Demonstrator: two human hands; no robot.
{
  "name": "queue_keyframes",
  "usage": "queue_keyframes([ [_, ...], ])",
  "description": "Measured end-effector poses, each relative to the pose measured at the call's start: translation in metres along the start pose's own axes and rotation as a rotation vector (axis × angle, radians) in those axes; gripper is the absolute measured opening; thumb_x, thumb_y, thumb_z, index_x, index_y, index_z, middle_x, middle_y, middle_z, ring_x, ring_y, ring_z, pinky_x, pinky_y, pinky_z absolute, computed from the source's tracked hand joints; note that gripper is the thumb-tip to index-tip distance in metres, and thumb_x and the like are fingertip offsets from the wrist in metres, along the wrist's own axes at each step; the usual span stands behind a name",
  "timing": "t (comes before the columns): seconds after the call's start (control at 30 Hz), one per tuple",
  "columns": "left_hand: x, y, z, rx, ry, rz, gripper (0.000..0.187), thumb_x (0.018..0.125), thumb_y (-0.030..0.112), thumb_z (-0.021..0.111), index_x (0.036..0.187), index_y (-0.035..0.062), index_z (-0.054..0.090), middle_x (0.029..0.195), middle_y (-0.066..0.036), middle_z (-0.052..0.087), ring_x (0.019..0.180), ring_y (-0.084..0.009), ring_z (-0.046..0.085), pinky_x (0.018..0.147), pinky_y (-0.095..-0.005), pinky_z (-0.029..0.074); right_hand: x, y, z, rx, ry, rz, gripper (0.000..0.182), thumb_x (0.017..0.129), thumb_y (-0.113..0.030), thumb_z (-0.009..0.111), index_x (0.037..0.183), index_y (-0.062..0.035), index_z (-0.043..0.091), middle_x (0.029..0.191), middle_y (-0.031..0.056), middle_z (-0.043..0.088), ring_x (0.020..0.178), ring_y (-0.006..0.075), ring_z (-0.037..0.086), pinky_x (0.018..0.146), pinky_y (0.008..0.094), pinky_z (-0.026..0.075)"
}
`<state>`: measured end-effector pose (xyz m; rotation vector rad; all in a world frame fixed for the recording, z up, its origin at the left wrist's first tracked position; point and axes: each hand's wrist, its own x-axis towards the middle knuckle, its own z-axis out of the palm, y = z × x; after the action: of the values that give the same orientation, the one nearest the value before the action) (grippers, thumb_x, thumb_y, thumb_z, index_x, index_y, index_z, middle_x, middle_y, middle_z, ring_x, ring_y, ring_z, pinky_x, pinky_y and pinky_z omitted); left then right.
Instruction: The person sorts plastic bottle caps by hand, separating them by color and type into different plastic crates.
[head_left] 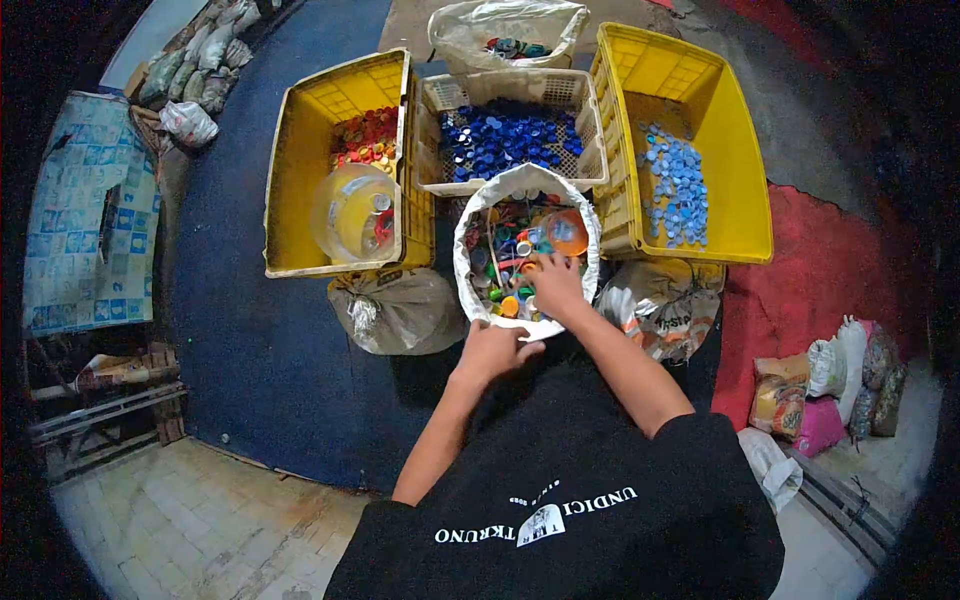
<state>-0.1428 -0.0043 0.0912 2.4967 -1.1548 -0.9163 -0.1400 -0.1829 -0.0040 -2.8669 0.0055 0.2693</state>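
Observation:
A white sack (466, 270) with a rolled rim stands open in front of me, full of mixed coloured bottle caps (510, 285). Inside it, near the right side, lies a round orange piece (568, 232). My left hand (495, 350) is at the sack's near rim, its fingers curled over the edge and the thumb outside. Over the caps reaches my right hand (556, 284), fingers apart and pointing down into the sack. Nothing shows in its grasp, though its fingertips partly hide the caps beneath.
Behind the sack, a white crate (430, 120) holds dark blue caps. A left yellow crate (285, 190) has red and yellow caps and a clear round container (335, 215); a right yellow crate (735, 150) has light blue caps. Filled sacks (395, 310) stand beside me.

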Motion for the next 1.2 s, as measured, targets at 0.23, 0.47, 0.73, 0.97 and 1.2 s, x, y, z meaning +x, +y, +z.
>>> queue_keyframes([
  [0.23,0.050,-0.038,-0.004,-0.082,0.024,-0.329,0.035,0.093,0.034,0.047,0.104,0.0062,0.066,0.093,-0.020,0.068,0.087,-0.0360,0.066,0.072,-0.0455,0.053,-0.007,0.028,-0.006,0.478,0.154,0.214,0.035,0.070,-0.007,0.064,0.105,-0.0090,0.065,0.114,0.0154,0.056,0.104,0.0348,0.055,0.088,0.0450,0.047],
  [0.47,0.114,-0.053,0.034,0.305,-0.060,-0.316,0.025,0.086,0.021,0.051,0.091,0.0120,0.074,0.091,-0.010,0.072,0.085,-0.0279,0.069,0.068,-0.0432,0.052,-0.001,0.027,-0.024,0.386,0.397,0.224,0.055,0.073,-0.016,0.075,0.123,-0.0093,0.053,0.125,0.0167,0.049,0.111,0.0367,0.052,0.094,0.0418,0.045],
  [0.73,0.105,-0.044,0.034,0.094,0.271,-0.264,0.018,0.080,0.022,0.060,0.084,0.0074,0.069,0.089,-0.012,0.068,0.078,-0.0311,0.068,0.063,-0.0449,0.054,0.001,0.015,-0.038,0.419,0.518,0.133,0.042,0.074,-0.012,0.070,0.114,-0.0122,0.058,0.108,0.0136,0.051,0.102,0.0340,0.052,0.090,0.0443,0.044],
  [0.97,0.092,-0.047,0.040,0.011,0.384,-0.251,0.017,0.076,0.017,0.063,0.091,0.0078,0.065,0.092,-0.012,0.062,0.079,-0.0315,0.066,0.065,-0.0451,0.053,0.002,0.007,-0.013,0.240,0.299,-0.089,0.017,0.078,-0.023,0.065,0.093,-0.0177,0.070,0.097,0.0061,0.056,0.097,0.0259,0.051,0.083,0.0443,0.037],
  [1.2,0.035,-0.034,-0.015,-0.312,0.723,-0.169,0.021,0.073,0.009,0.068,0.092,0.0047,0.060,0.098,-0.014,0.058,0.083,-0.0315,0.063,0.070,-0.0400,0.052,0.007,-0.001,0.006,-0.004,0.033,-0.029,0.021,0.077,-0.027,0.066,0.093,-0.0152,0.071,0.104,0.0062,0.058,0.100,0.0267,0.051,0.084,0.0496,0.034],
])
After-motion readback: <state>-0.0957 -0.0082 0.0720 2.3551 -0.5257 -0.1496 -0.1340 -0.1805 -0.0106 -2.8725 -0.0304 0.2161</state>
